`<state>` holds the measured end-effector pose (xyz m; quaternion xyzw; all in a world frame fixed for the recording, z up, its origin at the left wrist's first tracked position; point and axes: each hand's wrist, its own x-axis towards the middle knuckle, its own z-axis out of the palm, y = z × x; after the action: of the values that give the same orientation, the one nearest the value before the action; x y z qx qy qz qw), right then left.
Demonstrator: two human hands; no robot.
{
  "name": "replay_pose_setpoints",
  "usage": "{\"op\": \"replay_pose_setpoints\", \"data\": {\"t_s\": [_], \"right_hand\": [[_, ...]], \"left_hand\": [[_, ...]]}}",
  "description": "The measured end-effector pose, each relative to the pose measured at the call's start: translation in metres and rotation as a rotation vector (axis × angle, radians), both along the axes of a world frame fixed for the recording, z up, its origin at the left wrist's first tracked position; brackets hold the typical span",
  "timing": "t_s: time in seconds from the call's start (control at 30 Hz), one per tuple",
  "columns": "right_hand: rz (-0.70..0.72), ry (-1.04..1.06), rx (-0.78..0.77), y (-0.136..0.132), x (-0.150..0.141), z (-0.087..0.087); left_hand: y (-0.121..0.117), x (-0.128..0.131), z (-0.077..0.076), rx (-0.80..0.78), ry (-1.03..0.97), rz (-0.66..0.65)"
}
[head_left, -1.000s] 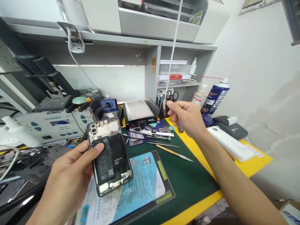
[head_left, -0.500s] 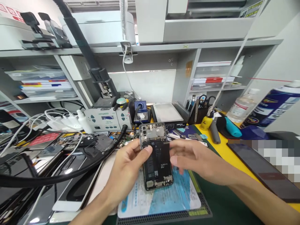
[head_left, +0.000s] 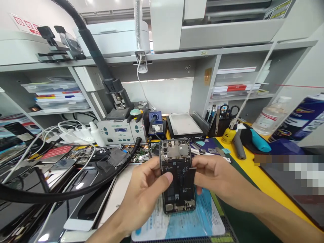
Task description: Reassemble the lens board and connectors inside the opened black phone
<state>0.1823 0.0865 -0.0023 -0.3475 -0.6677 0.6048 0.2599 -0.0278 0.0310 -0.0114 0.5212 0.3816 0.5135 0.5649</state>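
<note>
An opened phone (head_left: 178,175) with its back cover off, showing battery and circuit board, is held upright above a blue-and-white work mat (head_left: 187,222). My left hand (head_left: 141,195) grips its left edge, thumb pressed on the battery. My right hand (head_left: 217,180) holds the right edge, fingers pinched at a small black tab on the side of the battery.
A soldering station (head_left: 118,130), a heating plate (head_left: 184,125) and a thick black hose (head_left: 63,192) lie behind and left. Several phone screens and white cables crowd the left. A yellow bottle (head_left: 228,135), tool cup, clear bottle and spray can (head_left: 301,121) stand at the right.
My right hand left the hanging white strip and came down onto the phone's right edge. The view swung left, and the phone now stands more upright between both hands.
</note>
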Motion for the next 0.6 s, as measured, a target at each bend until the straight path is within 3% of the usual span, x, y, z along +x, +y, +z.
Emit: {"op": "replay_pose_setpoints", "data": {"t_s": [0.2,0.6], "right_hand": [[0.013,0.015,-0.016,0.0019,0.0007,-0.0022],[0.003,0.038,-0.065,0.0007,-0.0037,0.0018]], "left_hand": [[0.0011,-0.0042,0.0000,-0.065,-0.036,0.025],[0.0019,0.0009,0.0040,-0.041,0.060,0.074]]}}
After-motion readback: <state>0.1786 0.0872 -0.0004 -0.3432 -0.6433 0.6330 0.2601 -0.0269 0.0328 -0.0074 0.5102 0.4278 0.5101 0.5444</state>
